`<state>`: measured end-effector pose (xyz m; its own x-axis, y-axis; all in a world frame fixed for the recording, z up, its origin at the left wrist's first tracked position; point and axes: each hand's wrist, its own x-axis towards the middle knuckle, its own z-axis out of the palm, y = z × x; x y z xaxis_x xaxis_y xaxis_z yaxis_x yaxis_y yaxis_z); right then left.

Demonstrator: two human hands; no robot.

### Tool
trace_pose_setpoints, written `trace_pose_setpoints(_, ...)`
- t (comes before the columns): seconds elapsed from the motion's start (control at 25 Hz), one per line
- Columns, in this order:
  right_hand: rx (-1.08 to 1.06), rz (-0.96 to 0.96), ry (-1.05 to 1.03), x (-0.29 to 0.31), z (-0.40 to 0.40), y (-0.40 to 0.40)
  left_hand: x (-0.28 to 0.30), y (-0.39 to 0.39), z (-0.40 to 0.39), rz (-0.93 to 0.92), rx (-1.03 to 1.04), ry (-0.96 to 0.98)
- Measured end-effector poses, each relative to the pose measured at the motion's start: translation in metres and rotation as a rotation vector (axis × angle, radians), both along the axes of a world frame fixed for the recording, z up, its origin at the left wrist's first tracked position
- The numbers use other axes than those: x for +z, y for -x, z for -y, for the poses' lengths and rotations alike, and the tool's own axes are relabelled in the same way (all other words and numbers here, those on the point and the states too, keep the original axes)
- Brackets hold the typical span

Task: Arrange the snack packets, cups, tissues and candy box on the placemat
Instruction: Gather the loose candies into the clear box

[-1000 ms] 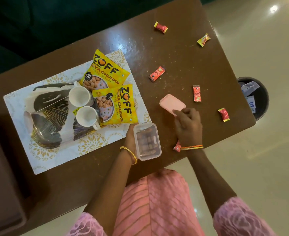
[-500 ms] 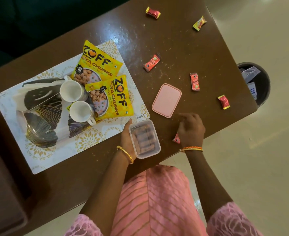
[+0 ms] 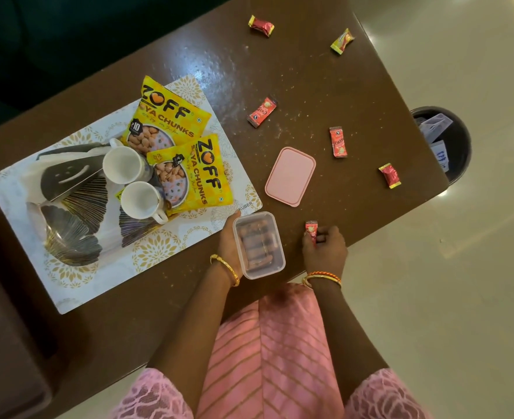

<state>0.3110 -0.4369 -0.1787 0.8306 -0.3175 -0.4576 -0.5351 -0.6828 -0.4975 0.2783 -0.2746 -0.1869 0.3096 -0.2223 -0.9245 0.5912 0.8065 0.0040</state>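
A clear candy box (image 3: pixel 259 244) with several candies inside sits near the table's front edge, held at its left side by my left hand (image 3: pixel 227 240). My right hand (image 3: pixel 325 247) pinches a red candy (image 3: pixel 311 230) just right of the box. The pink lid (image 3: pixel 290 176) lies on the table beyond the box. On the white floral placemat (image 3: pixel 104 276) lie two yellow snack packets (image 3: pixel 171 116) (image 3: pixel 192 173), two white cups (image 3: pixel 123 165) (image 3: pixel 142 201) and a black-and-white tissue holder (image 3: pixel 68 176).
Several wrapped candies lie loose on the brown table (image 3: pixel 325 86): red ones (image 3: pixel 261 111) (image 3: pixel 338 142) (image 3: pixel 389 175) (image 3: pixel 260 25) and a yellow one (image 3: pixel 342 40). A dark bin (image 3: pixel 458 152) stands on the floor past the table's right edge.
My right hand left the pink lid on the table, moved back toward the front edge and picked up a red candy. My left hand stayed on the box.
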Motion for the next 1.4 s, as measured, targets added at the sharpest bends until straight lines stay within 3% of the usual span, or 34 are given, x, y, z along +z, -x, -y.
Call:
trace_pose_setpoints(0.12,-0.138,-0.050,-0.168,0.001,0.007,-0.004,-0.004,0.000,0.001,0.006,-0.028,-0.051)
trace_pose_setpoints(0.24,-0.285,-0.121,-0.484,0.019,0.011,-0.015,-0.006,-0.001,0.001,0.013,-0.052,-0.055)
trace_pose_setpoints(0.4,-0.006,-0.169,-0.636,0.058,-0.001,-0.016,-0.003,-0.005,0.004,0.030,-0.090,-0.059)
trace_pose_setpoints(0.6,0.310,-0.123,-0.361,0.073,-0.029,-0.015,0.000,-0.015,0.008,0.060,-0.034,0.020)
trace_pose_setpoints(0.72,0.207,-0.019,-0.348,0.070,-0.030,-0.034,-0.001,-0.017,0.004,0.103,0.004,0.089)
trace_pose_setpoints(0.96,-0.075,0.100,-0.100,0.029,-0.012,-0.141,0.004,-0.036,0.002,0.123,-0.035,0.031)
trace_pose_setpoints(1.04,-0.038,0.099,0.014,0.013,-0.008,-0.172,0.004,-0.047,0.001,0.128,-0.053,-0.005)
trace_pose_setpoints(1.12,0.034,0.073,0.077,0.004,-0.004,-0.193,0.008,-0.058,0.002,0.168,-0.041,0.100)
trace_pose_setpoints(1.4,0.113,0.086,0.017,-0.004,0.002,-0.203,0.013,-0.092,0.016,0.175,0.033,0.070)
